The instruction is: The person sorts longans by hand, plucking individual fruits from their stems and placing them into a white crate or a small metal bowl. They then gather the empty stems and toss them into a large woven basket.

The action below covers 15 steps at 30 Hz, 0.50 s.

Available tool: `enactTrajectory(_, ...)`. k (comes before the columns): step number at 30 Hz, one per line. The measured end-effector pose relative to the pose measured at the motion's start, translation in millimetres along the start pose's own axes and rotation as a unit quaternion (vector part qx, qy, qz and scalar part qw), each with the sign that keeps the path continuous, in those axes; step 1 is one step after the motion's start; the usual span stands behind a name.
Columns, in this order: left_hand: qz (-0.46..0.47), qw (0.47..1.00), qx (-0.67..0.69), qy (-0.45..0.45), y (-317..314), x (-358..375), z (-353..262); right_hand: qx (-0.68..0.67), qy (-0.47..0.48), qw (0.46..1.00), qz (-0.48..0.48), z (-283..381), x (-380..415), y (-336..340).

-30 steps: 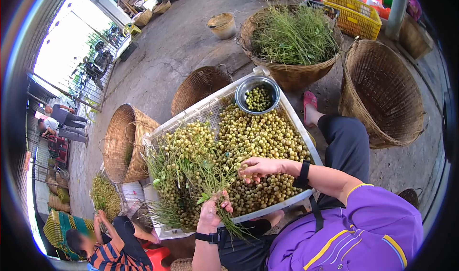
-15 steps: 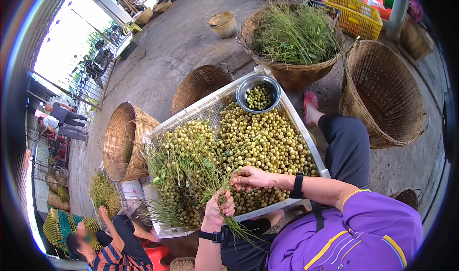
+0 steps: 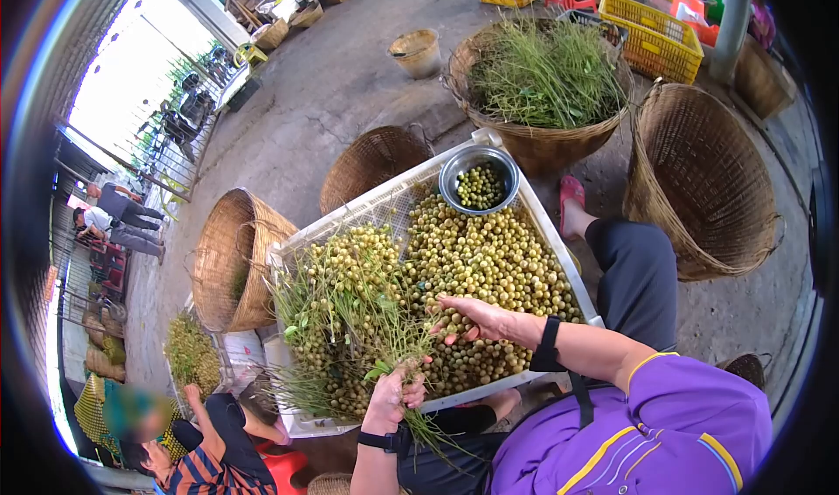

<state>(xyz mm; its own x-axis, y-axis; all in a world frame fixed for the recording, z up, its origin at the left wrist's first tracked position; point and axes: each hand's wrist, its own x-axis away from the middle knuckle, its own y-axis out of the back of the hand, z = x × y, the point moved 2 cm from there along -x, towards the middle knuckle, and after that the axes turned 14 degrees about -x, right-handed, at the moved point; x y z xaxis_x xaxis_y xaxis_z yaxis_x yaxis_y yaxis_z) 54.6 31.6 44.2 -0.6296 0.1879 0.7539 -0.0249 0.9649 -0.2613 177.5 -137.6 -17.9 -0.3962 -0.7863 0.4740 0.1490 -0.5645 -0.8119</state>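
Closed round a bunch of thin green stems (image 3: pixel 428 429), my left hand (image 3: pixel 395 399) is at the near edge of a white mesh tray (image 3: pixel 350 200). My right hand (image 3: pixel 476 318) is just above and right of it, fingers apart, over the loose round yellow-brown fruit (image 3: pixel 489 259). Nothing shows in its grip. Fruit still on stems (image 3: pixel 341 298) is heaped in the tray's left half. A metal bowl (image 3: pixel 448 185) with greener fruit stands at the tray's far corner.
Beyond the tray stands a wicker basket of green stems (image 3: pixel 546 76). Wicker baskets flank it at right (image 3: pixel 699 172), behind (image 3: pixel 371 163) and left (image 3: pixel 232 259). A person in a striped shirt (image 3: pixel 210 473) sits at lower left, reaching to another fruit pile (image 3: pixel 192 355).
My right hand has opened, its fingers spreading over the loose fruit. My left hand keeps hold of the stems. The view has shifted slightly.
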Motion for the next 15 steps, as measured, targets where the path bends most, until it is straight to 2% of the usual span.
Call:
enactTrajectory(3,-0.016,0.999,-0.037,0.004,-9,5,-1,0.066,0.058,0.992,-0.087,8,8,-18)
enactTrajectory(4,-0.014,0.999,-0.030,0.008,-11,6,-1,0.067,0.059,0.992,-0.087,5,-1,-11)
enactTrajectory(6,-0.009,1.000,-0.015,0.016,-10,11,0,0.133,0.132,0.981,-0.047,3,-22,-1)
enactTrajectory(9,-0.017,1.000,0.000,0.010,-4,13,3,0.148,0.156,0.974,-0.070,12,-26,4)
enactTrajectory(11,-0.017,1.000,0.000,0.006,-2,13,4,0.136,0.138,0.978,-0.078,15,-24,4)
enactTrajectory(13,-0.017,1.000,0.001,0.004,-1,11,5,0.007,0.139,0.988,-0.059,18,-23,1)
enactTrajectory(15,0.007,1.000,0.016,-0.019,0,11,4,-0.049,0.110,0.992,-0.031,22,-18,-2)
